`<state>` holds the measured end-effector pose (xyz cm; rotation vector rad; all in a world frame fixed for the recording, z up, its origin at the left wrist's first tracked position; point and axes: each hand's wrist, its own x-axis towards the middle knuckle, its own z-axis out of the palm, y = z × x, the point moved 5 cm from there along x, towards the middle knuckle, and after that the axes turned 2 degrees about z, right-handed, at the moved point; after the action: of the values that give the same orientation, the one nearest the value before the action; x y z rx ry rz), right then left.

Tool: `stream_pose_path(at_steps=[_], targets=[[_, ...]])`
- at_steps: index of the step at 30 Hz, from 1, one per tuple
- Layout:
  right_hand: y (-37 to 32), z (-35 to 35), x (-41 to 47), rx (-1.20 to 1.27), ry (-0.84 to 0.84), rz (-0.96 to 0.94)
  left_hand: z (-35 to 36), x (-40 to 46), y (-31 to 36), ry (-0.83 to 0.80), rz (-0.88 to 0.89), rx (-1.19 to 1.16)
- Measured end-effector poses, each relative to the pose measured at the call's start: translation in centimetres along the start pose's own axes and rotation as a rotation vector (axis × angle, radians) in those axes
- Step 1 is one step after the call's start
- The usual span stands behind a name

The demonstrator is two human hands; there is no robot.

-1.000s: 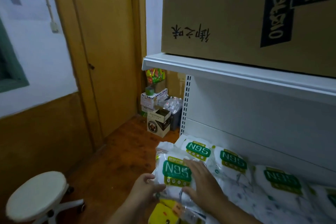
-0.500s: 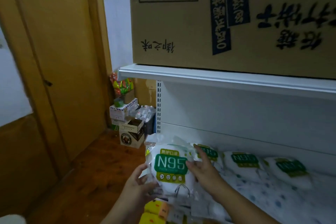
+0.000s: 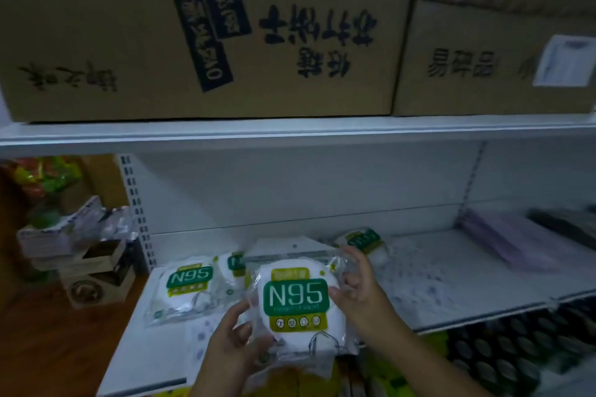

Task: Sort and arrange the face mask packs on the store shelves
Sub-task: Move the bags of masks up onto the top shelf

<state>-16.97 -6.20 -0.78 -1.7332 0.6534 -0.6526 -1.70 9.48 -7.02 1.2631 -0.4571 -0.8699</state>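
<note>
pack is standing upright between both hands, label facing camera | left hand is gripping its lower-left edge | right hand is pinching its right edge | shelf is lying bare just beyond right fingers

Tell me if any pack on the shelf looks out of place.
One N95 pack lies alone at the back of the shelf, tilted, apart from the packs at the left. Both hands hold another.
</note>
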Motion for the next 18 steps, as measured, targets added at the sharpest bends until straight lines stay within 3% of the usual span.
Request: stream_pose_path(at_steps=[6,11,18], targets=[[0.6,-8.1,-3.9,0.082,0.026,0.051,8.5,-0.2,-0.6,-0.143,0.041,0.090],[1.1,-18.5,-8.7,0.122,0.149,0.049,18.9,-1.5,-0.2,-0.304,0.136,0.180],[0.9,-35.4,-16.6,0.068,0.323,-0.011,37.7,-4.2,0.7,-0.667,0.341,0.448]])
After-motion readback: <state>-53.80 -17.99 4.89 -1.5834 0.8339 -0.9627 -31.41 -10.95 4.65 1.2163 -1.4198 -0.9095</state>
